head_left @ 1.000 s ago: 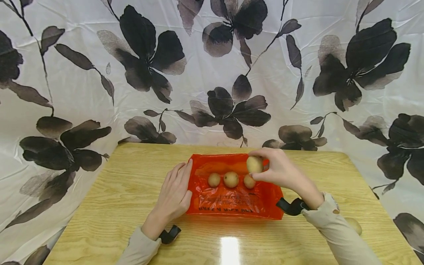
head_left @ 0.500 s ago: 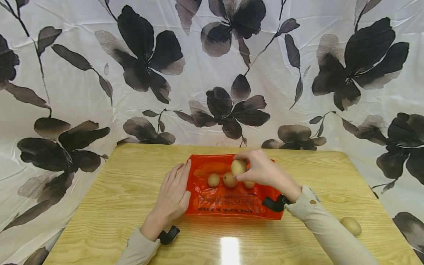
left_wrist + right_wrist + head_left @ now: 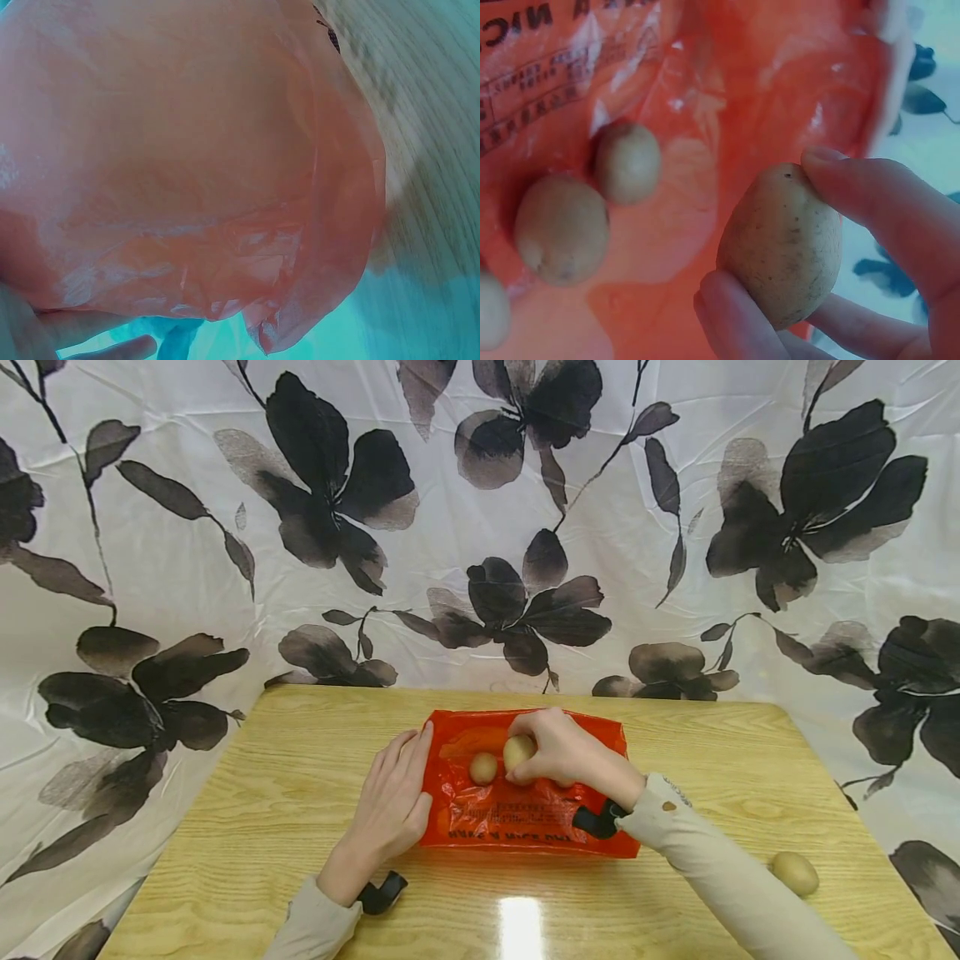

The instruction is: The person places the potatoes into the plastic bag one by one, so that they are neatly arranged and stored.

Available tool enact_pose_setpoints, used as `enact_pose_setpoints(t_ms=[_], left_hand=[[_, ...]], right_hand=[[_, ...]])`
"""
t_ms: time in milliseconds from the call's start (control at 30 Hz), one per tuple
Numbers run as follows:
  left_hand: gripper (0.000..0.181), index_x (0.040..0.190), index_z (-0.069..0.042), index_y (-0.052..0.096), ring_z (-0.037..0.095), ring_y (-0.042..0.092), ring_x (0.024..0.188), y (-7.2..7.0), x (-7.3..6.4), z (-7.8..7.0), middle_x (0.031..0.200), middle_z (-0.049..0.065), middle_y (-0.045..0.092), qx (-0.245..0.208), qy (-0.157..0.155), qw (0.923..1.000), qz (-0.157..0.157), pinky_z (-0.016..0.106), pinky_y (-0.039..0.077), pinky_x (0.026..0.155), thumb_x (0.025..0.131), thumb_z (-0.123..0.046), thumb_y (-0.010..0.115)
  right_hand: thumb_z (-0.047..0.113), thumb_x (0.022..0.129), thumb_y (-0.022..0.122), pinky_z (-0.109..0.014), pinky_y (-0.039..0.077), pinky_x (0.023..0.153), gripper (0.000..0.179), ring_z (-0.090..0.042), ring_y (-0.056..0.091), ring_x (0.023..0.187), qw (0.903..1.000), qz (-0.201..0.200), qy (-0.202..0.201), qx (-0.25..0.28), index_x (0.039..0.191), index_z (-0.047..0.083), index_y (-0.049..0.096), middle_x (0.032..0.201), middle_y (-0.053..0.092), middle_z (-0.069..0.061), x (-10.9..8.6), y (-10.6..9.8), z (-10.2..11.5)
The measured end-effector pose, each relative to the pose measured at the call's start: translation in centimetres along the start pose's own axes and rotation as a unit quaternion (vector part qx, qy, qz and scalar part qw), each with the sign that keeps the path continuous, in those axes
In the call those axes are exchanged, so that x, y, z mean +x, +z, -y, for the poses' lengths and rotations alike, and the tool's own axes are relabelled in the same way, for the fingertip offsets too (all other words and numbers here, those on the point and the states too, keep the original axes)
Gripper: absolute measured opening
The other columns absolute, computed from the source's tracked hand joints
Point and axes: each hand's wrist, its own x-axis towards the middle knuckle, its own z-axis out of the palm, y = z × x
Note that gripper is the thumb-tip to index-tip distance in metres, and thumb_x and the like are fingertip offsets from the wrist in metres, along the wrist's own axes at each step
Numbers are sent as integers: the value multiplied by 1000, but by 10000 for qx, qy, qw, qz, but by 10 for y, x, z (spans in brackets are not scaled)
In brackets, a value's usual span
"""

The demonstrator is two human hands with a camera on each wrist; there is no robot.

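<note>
My right hand (image 3: 558, 750) holds a potato (image 3: 784, 247) between thumb and fingers, above the inside of a red plastic bag (image 3: 510, 837) with dark print. Below it in the bag, the right wrist view shows a larger potato (image 3: 561, 229), a smaller potato (image 3: 628, 163) and part of another potato (image 3: 491, 311) at the left edge. From the head, one small potato (image 3: 483, 768) is plain; the others are mostly behind the right hand. My left hand (image 3: 393, 793) rests with straight fingers along the bag's left side. Red plastic (image 3: 195, 135) fills most of the left wrist view.
A loose potato (image 3: 795, 872) lies on the wooden table (image 3: 285, 777) at the right, close to my right sleeve (image 3: 735, 868). Behind the table hangs a white cloth (image 3: 427, 552) with dark flowers. Light reflects off the table's front.
My right hand has moved left and slightly down with its potato, from the bag's right part to above the middle. The left hand stays in place.
</note>
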Motion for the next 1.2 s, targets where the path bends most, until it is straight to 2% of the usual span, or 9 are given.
enact_pose_setpoints(t_ms=[300,567,700,833,1000,1200], left_hand=[[73,150,7,32,42,41,132,-1,0,-1,142,22,50,5,28,10000,20,54,32,108,80,-9,43],[74,151,6,31,40,40,133,-1,0,-2,143,21,50,-31,-20,10000,52,54,32,108,80,-9,43],[74,151,7,31,41,40,133,-2,-1,-1,143,22,50,-53,-14,10000,41,54,31,109,80,-9,43],[74,152,6,30,39,38,134,-2,-1,-1,144,20,49,-95,-73,9999,114,52,29,110,80,-8,43],[74,152,5,30,38,37,135,-3,-1,-2,145,20,48,-103,-131,9997,165,52,29,111,80,-9,43],[73,152,5,31,39,38,134,-3,-1,-2,143,21,50,-74,-111,9998,129,52,30,110,80,-10,40]], right_hand=[[19,68,87,-27,45,61,36,-15,54,72,9986,412,27,-344,98,7,71,86,64,2,11,20,-1],[11,67,81,-25,44,56,21,-12,52,62,9961,693,-111,-538,83,11,67,69,56,5,19,36,-4],[5,69,71,-23,35,49,12,-8,44,53,9941,914,-230,-536,73,12,62,58,45,9,20,45,-3],[5,70,62,-25,23,43,15,-9,37,48,9903,1147,-142,-768,72,17,53,58,34,9,21,54,-3],[3,69,67,-25,27,46,29,-11,37,51,9885,1148,-96,-975,65,17,42,61,34,5,21,63,-4],[4,68,70,-25,29,48,28,-13,36,53,9853,1152,-257,-1232,63,18,46,61,35,4,21,66,-3]])
